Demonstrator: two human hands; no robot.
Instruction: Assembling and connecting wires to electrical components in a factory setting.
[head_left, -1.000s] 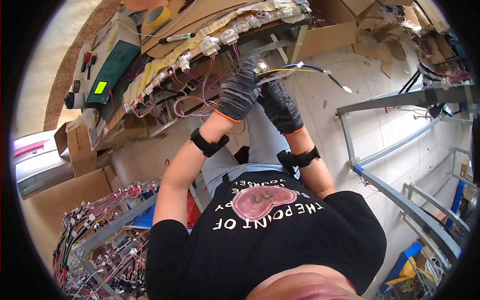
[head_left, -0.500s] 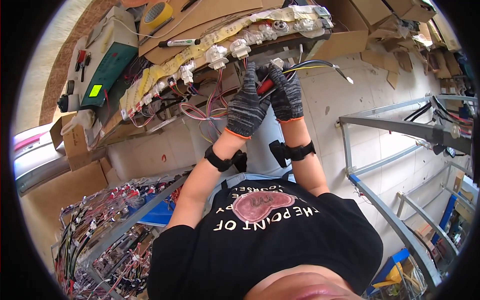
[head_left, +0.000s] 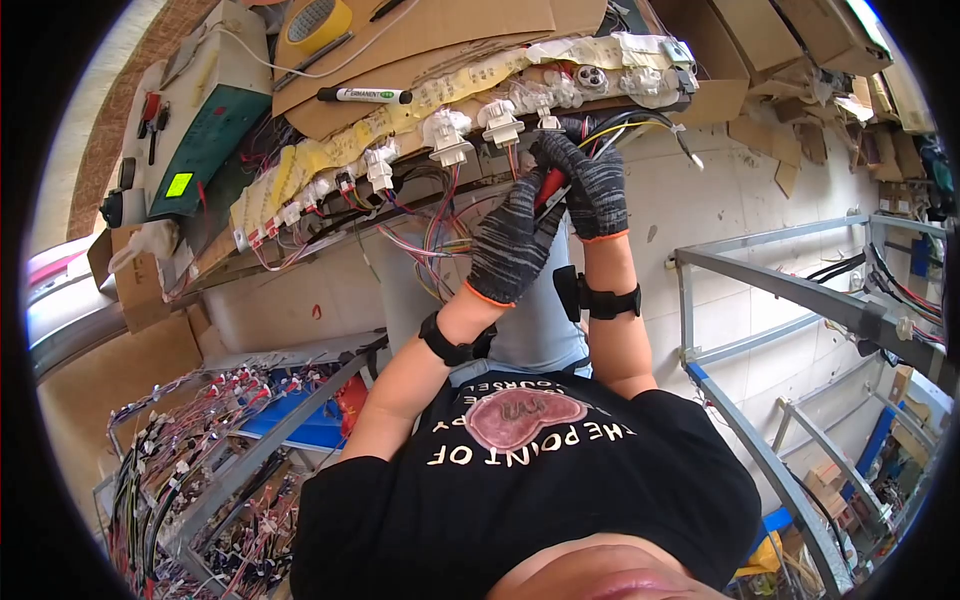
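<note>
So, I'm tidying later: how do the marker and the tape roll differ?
The marker is slim and straight; the tape roll is ring-shaped and broader. The marker is white with black ends; the tape roll is yellow. The marker lies lower in the view than the tape roll. Both rest on cardboard.

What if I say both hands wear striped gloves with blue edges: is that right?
Not quite: in the head view the glove edges are orange, not blue. The left hand and the right hand do both wear striped gloves.
</note>
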